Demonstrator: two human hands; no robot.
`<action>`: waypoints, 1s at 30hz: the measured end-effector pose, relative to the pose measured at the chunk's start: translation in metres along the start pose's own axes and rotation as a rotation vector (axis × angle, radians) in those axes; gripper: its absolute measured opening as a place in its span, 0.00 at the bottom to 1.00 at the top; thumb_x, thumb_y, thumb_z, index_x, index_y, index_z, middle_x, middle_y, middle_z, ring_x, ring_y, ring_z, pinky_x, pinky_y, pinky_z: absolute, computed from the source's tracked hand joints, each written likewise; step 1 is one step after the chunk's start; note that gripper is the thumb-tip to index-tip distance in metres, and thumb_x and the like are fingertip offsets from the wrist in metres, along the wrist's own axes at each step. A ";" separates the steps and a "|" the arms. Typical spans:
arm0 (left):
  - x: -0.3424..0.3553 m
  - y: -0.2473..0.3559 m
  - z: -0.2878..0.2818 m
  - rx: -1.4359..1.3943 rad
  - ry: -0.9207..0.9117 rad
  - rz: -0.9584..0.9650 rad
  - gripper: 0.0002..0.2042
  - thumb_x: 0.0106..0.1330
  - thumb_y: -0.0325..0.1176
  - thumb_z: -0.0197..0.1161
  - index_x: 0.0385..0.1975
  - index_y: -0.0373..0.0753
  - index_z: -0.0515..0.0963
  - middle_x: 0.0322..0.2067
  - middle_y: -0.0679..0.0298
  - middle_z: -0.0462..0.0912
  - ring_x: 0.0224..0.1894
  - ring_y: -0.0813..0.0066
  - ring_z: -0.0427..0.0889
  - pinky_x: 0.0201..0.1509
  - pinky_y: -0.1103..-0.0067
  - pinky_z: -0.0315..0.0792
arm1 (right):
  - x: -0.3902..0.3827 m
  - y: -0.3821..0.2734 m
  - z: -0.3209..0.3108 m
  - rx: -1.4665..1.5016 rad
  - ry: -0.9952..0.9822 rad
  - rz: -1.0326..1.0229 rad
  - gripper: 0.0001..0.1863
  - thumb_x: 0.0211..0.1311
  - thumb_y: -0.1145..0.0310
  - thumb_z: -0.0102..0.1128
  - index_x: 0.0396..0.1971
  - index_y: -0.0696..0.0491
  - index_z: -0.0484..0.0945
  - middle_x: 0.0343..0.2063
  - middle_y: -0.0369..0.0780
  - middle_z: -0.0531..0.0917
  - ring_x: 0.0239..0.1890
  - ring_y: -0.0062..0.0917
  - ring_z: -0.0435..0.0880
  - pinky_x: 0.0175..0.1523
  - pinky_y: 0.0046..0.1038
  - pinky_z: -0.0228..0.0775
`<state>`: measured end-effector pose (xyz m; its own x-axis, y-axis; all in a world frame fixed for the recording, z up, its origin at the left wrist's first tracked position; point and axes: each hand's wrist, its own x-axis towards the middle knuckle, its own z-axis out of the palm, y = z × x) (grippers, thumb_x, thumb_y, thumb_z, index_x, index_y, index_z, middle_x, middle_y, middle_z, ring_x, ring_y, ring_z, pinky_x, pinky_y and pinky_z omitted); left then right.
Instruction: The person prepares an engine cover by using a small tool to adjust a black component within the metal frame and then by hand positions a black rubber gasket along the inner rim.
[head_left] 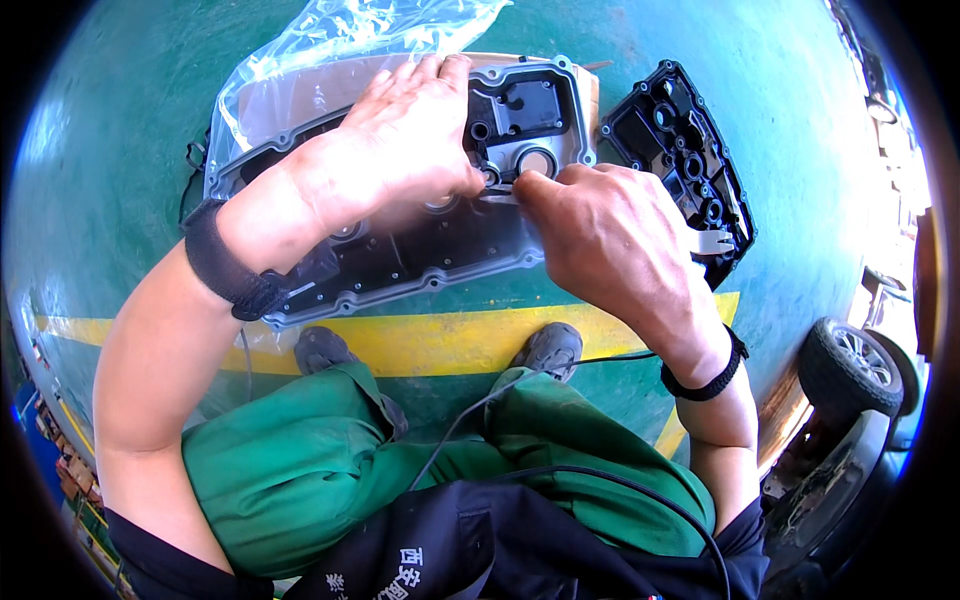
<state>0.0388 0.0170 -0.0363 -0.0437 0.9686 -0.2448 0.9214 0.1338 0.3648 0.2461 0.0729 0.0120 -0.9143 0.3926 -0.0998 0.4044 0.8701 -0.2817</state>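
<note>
A grey-rimmed engine valve cover [435,277] lies on the floor before my feet, its dark inner side with ribs and round holes facing up. My left hand [400,135] rests across it, fingers stretched toward the far edge, thumb down beside a small round opening. Close to that thumb, my right hand [620,225] is closed in a pinch just below a larger ringed hole [536,162]. A thin, shiny edge shows at its fingertips; what it grips is mostly hidden. Beyond the right hand, a pale forked strip [712,242] sticks out over a second, black valve cover [690,150].
Clear plastic wrap [340,50] and cardboard [290,100] lie behind and under the grey-rimmed cover. A yellow line [430,345] crosses the green floor by my shoes. A black cable [600,478] runs over my lap. A vehicle wheel [850,368] stands at the right.
</note>
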 end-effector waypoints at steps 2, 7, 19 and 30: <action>0.000 0.000 0.000 -0.017 -0.039 -0.016 0.53 0.52 0.46 0.78 0.72 0.23 0.56 0.68 0.36 0.67 0.73 0.41 0.65 0.78 0.60 0.58 | 0.004 0.000 -0.005 -0.016 -0.109 0.022 0.08 0.52 0.75 0.61 0.34 0.54 0.84 0.18 0.49 0.82 0.25 0.44 0.86 0.31 0.43 0.78; 0.000 0.000 0.000 0.008 -0.045 -0.029 0.53 0.52 0.46 0.79 0.72 0.23 0.57 0.68 0.37 0.67 0.73 0.43 0.65 0.78 0.61 0.58 | 0.022 0.010 -0.014 0.099 -0.192 0.085 0.07 0.53 0.73 0.63 0.32 0.51 0.86 0.21 0.48 0.85 0.29 0.43 0.88 0.34 0.41 0.80; -0.001 0.010 0.003 0.060 -0.008 -0.039 0.52 0.51 0.45 0.78 0.71 0.22 0.56 0.67 0.36 0.68 0.72 0.43 0.66 0.77 0.61 0.60 | 0.004 0.024 0.009 0.194 -0.065 0.120 0.08 0.58 0.70 0.69 0.38 0.49 0.89 0.26 0.45 0.88 0.30 0.40 0.89 0.39 0.37 0.81; -0.002 0.006 -0.002 0.023 -0.037 -0.020 0.52 0.52 0.43 0.79 0.71 0.23 0.56 0.67 0.37 0.68 0.72 0.43 0.65 0.77 0.61 0.59 | 0.008 0.022 -0.011 0.365 -0.167 0.285 0.11 0.59 0.67 0.68 0.42 0.48 0.88 0.27 0.48 0.87 0.33 0.43 0.89 0.42 0.40 0.80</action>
<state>0.0434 0.0163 -0.0320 -0.0487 0.9572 -0.2853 0.9292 0.1482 0.3387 0.2484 0.0986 0.0150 -0.7716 0.5212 -0.3646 0.6319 0.5619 -0.5339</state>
